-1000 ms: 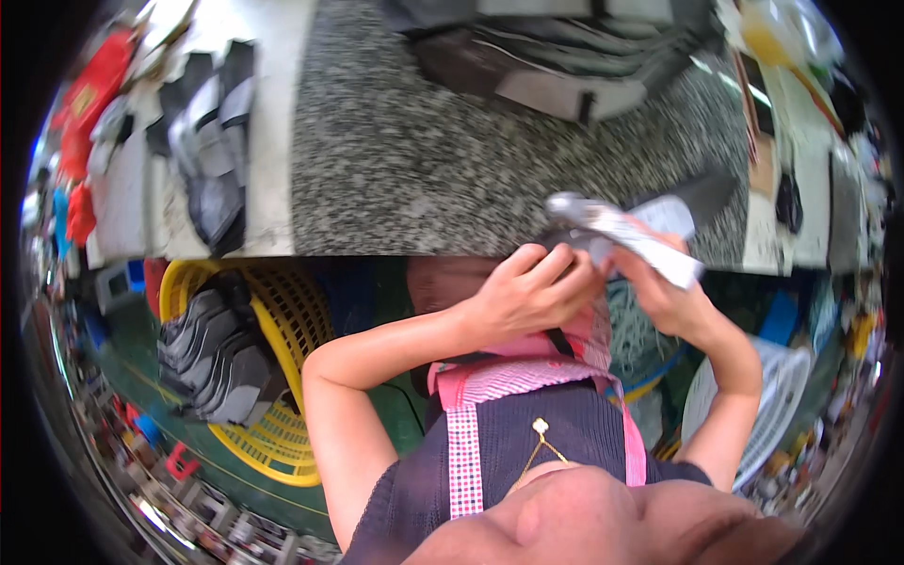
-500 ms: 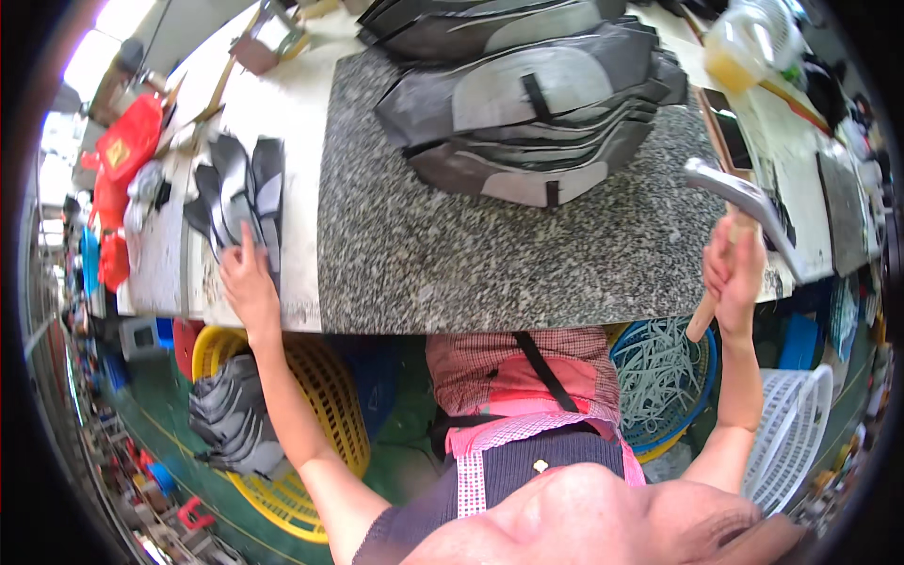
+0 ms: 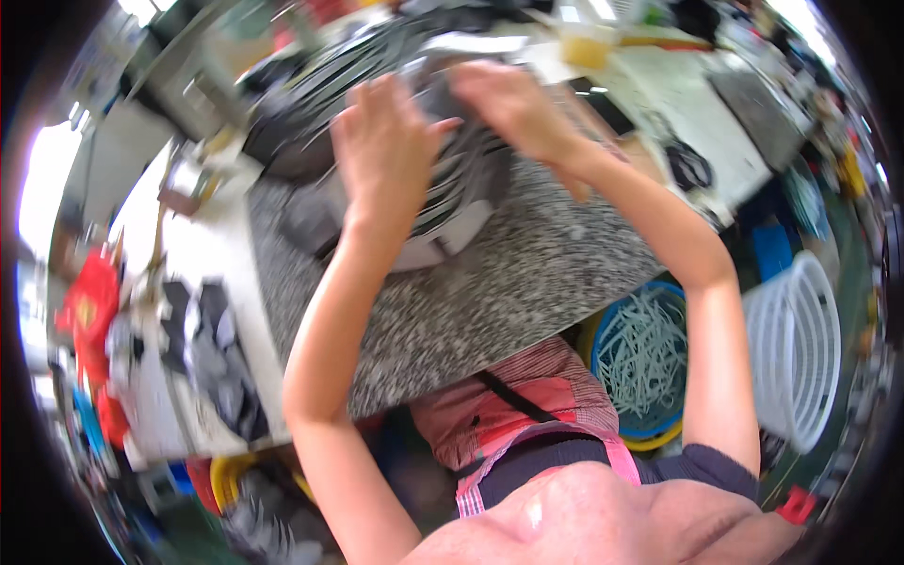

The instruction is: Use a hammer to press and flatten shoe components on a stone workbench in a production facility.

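My left hand (image 3: 386, 146) is over a stack of dark grey and light grey shaped pieces (image 3: 443, 243), perhaps shoe uppers, on the speckled stone slab (image 3: 556, 254). Its fingers are stretched out and its thumb stands apart; motion blurs the fingertips. Farther right, my right hand (image 3: 513, 108) is bent over the same stack. The wooden handle of a hammer (image 3: 574, 184) shows beneath it, and the hand is closed on the tool. A blurred silvery shape by its fingers may be the hammer head. Other loose grey pieces (image 3: 221, 353) lie on the white tabletop to the left.
A blue basket (image 3: 680, 287) of pale strips stands below the slab's front right edge, beside a white plastic basket (image 3: 800, 358). A phone-like dark slab (image 3: 605, 111) and a black cord (image 3: 689, 168) lie at right. Red bags (image 3: 89, 301) hang at far left.
My left hand has left the loose pieces and reached the stack. My right hand has swung the hammer leftward over the stack. The whole view has turned.
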Demonstrator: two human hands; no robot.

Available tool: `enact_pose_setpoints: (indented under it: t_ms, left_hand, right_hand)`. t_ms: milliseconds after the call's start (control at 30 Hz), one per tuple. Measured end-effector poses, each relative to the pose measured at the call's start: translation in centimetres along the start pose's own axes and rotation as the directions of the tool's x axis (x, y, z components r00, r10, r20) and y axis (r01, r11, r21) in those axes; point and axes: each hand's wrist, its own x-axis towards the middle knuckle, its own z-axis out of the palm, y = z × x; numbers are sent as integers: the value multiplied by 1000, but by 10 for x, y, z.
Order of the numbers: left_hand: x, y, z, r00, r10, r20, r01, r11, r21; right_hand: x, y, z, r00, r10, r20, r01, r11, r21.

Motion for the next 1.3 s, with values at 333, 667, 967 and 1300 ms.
enact_pose_setpoints:
  t_ms: [333,667,967,1300]
  left_hand:
    - [3,-4,6,992,11,123,1,995,-103]
    - [-29,-8,-25,974,38,223,91,837,-540]
    - [-101,-48,-125,910,-150,-387,116,987,-110]
    - [-141,32,-79,459,566,685,730,199,-653]
  right_hand:
    - [56,1,-4,592,472,654,-749,621,230]
    - [39,-4,-7,559,483,674,-722,683,110]
    - [6,-2,2,640,567,519,-756,587,290]
    - [-33,-86,-92,597,575,559,-798,353,488]
